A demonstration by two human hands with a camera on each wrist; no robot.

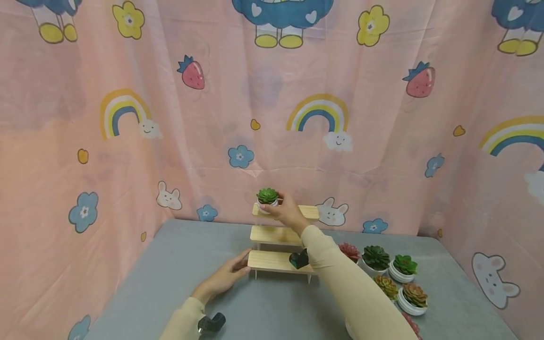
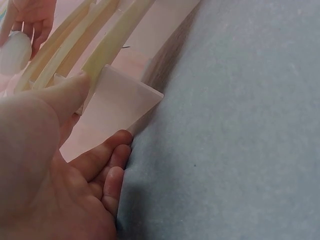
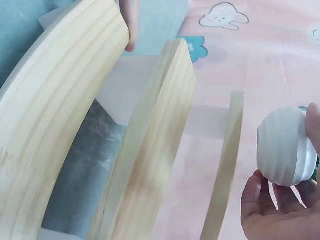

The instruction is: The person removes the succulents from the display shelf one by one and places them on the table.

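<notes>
A three-step wooden display stand with pale planks on whitish translucent supports stands on the table. My right hand holds a small green succulent in a white pot at the left end of the top plank. In the right wrist view the ribbed white pot sits between thumb and fingers, a little apart from the plank's edge. My left hand grips the left end of the lowest plank, its thumb against the wood and its other fingers beside the support.
Several potted artificial succulents stand at the right of the grey table, among them a dark green one, a bright green one and a brownish one. My right forearm partly covers this group. A pink patterned curtain hangs behind.
</notes>
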